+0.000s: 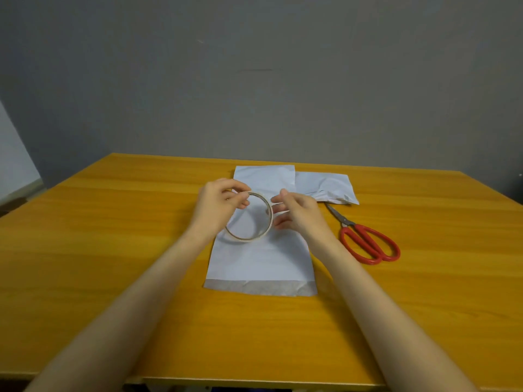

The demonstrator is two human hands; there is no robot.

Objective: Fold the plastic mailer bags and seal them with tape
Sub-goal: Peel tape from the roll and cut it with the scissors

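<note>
White mailer bag [260, 264] lies flat mid-worktop [113, 236] with the tape roll [244, 239] held just over it. Left hand [218, 203] fingers pinch its far rim, right hand [297, 213] fingers nip the right edge. I'd peel the end slowly and straight; scissors [346, 223] sit right.

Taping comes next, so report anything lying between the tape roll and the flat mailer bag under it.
Nothing visible does. The left hand and right hand hold the tape roll right over the flat mailer bag. The scissors and the folded bag lie off to the right on the table.
</note>
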